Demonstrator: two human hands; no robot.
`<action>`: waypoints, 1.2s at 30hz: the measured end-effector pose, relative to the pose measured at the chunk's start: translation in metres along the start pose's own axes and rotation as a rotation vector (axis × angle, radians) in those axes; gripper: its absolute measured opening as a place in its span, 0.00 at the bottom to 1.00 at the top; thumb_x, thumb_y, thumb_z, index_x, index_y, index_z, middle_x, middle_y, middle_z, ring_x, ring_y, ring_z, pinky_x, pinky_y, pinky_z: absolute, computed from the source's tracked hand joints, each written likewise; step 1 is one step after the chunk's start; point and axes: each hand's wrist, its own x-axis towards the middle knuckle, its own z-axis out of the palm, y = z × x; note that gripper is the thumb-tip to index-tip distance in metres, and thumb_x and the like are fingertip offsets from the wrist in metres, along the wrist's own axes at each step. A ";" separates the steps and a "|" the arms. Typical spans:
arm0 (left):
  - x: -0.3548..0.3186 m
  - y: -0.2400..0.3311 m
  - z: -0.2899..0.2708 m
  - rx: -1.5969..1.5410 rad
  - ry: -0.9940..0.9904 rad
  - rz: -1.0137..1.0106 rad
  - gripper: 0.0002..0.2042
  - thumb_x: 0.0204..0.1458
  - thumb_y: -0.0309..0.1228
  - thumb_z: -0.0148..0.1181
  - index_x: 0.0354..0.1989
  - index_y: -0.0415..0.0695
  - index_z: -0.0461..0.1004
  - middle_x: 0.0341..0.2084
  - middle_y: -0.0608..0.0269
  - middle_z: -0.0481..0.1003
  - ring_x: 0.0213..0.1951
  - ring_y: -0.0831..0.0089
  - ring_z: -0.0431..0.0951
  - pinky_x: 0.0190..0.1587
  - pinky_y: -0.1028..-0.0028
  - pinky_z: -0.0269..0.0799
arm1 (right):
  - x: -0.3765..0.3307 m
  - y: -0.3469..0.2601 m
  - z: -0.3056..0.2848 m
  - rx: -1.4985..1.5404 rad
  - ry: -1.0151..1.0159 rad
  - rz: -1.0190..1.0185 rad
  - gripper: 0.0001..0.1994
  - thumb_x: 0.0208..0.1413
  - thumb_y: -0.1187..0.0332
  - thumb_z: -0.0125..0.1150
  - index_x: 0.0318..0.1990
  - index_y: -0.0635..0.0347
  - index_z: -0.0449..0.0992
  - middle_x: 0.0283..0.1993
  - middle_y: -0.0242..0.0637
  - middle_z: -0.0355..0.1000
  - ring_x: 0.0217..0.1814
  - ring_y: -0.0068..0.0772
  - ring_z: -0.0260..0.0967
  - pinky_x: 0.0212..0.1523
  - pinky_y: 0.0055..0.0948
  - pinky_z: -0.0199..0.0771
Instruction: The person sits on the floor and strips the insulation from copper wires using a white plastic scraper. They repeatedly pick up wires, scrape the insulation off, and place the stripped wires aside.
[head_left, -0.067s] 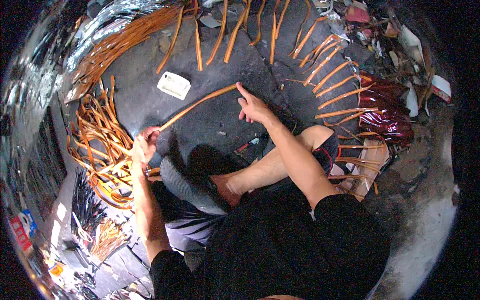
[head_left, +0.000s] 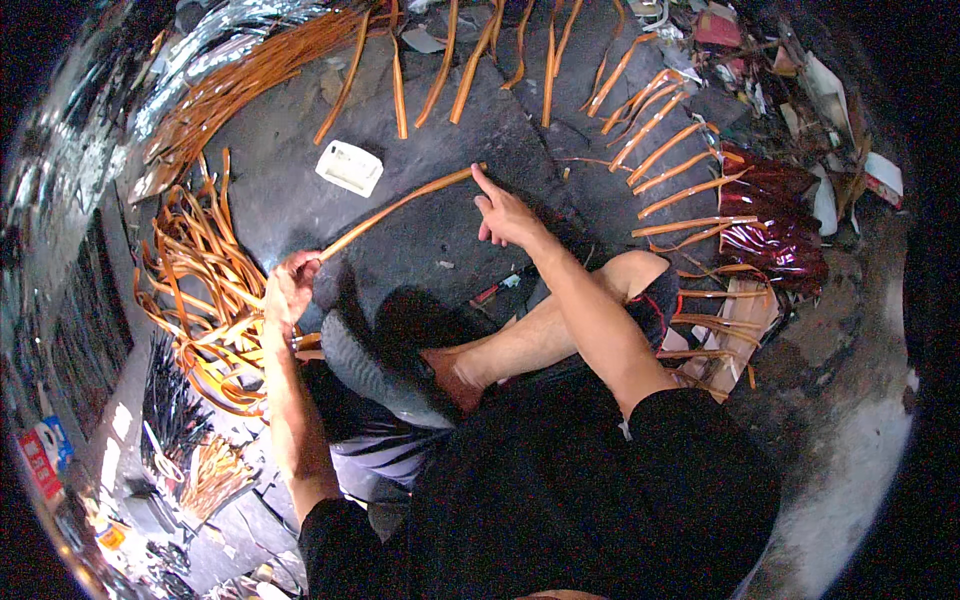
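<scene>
A long orange strip [head_left: 400, 205] lies slanted across the dark floor in front of me. My left hand [head_left: 290, 287] grips its near end beside a tangled heap of orange strips [head_left: 195, 290]. My right hand [head_left: 505, 212] rests on the strip's far end, index finger stretched along it, the other fingers loosely curled. My bare leg [head_left: 540, 335] is folded under my right arm.
More orange strips [head_left: 660, 150] fan out in a ring across the far floor. A small white rectangular block [head_left: 349, 167] lies near the strip. Dark red glossy sheets [head_left: 770, 225] and scraps sit at the right. A bundle of black strands [head_left: 170, 410] lies at lower left.
</scene>
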 end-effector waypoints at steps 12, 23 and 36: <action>0.019 -0.006 0.010 0.053 -0.047 0.013 0.09 0.53 0.25 0.55 0.43 0.46 0.77 0.23 0.62 0.77 0.26 0.77 0.75 0.31 0.73 0.71 | 0.034 -0.055 0.112 -0.148 0.157 -0.695 0.24 0.54 0.60 0.59 0.59 0.55 0.67 0.34 0.57 0.74 0.34 0.58 0.73 0.38 0.49 0.72; 0.037 0.032 0.036 0.110 -0.026 0.047 0.09 0.53 0.27 0.55 0.42 0.48 0.75 0.25 0.53 0.76 0.27 0.62 0.77 0.32 0.64 0.71 | 0.084 -0.113 0.059 -0.774 0.260 -0.834 0.34 0.45 0.37 0.61 0.59 0.41 0.71 0.72 0.48 0.46 0.75 0.57 0.34 0.70 0.61 0.26; 0.040 0.034 0.032 0.231 0.022 0.228 0.10 0.53 0.25 0.53 0.43 0.50 0.73 0.35 0.52 0.76 0.38 0.50 0.77 0.40 0.59 0.73 | 0.039 -0.037 0.030 0.211 0.114 -0.465 0.21 0.64 0.69 0.44 0.64 0.48 0.58 0.32 0.38 0.72 0.28 0.29 0.71 0.28 0.28 0.74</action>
